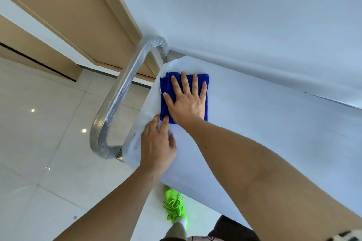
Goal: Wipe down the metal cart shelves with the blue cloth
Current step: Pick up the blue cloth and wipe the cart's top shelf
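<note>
A folded blue cloth (166, 88) lies flat on the cart's top shelf (264, 123), near its left end by the handle. My right hand (187, 101) presses down on the cloth with straight, spread fingers. Just below it, my left hand (156, 146) rests flat on the shelf's pale surface, and its fingertips touch the cloth's near edge. The shelf looks covered with a whitish protective film.
A curved metal handle (117, 100) wrapped in clear plastic rises at the shelf's left end. A white wall (235, 15) runs along the far side. A tan door (68, 15) and glossy tiled floor (39, 123) lie to the left. My foot in a neon green shoe (174, 205) stands under the shelf's near edge.
</note>
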